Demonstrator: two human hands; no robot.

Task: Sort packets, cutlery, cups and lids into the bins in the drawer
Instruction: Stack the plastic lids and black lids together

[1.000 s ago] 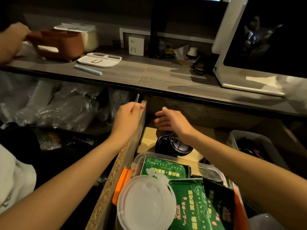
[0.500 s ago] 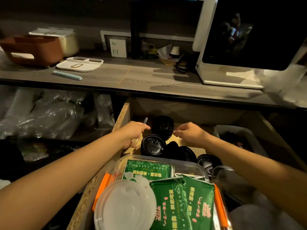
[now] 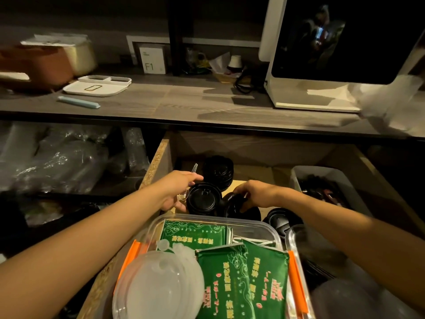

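Observation:
The wooden drawer [image 3: 158, 155] is pulled open below the counter. My left hand [image 3: 178, 188] holds a clear plastic spoon [image 3: 194, 168] at the drawer's left side, beside an upright stack of black cup lids [image 3: 203, 199]. My right hand [image 3: 257, 194] grips a tilted black lid [image 3: 232, 206] just right of that stack. Another stack of black lids [image 3: 218, 172] stands farther back, and more black lids [image 3: 281, 221] lie to the right. In front, a clear bin [image 3: 264, 226] holds green packets [image 3: 241, 279] and clear dome lids [image 3: 158, 286].
A grey bin [image 3: 322, 172] with dark items sits at the drawer's right. The counter [image 3: 184, 100] above carries a white tray [image 3: 96, 86], a blue stick [image 3: 79, 102], a brown basket [image 3: 34, 65] and a white screen stand [image 3: 310, 104]. Bagged clear cups [image 3: 57, 162] fill the left shelf.
Both hands have dropped from the drawer's back edge down into the drawer. My right hand has closed round a black lid; my left still holds the spoon. The camera has tilted lower.

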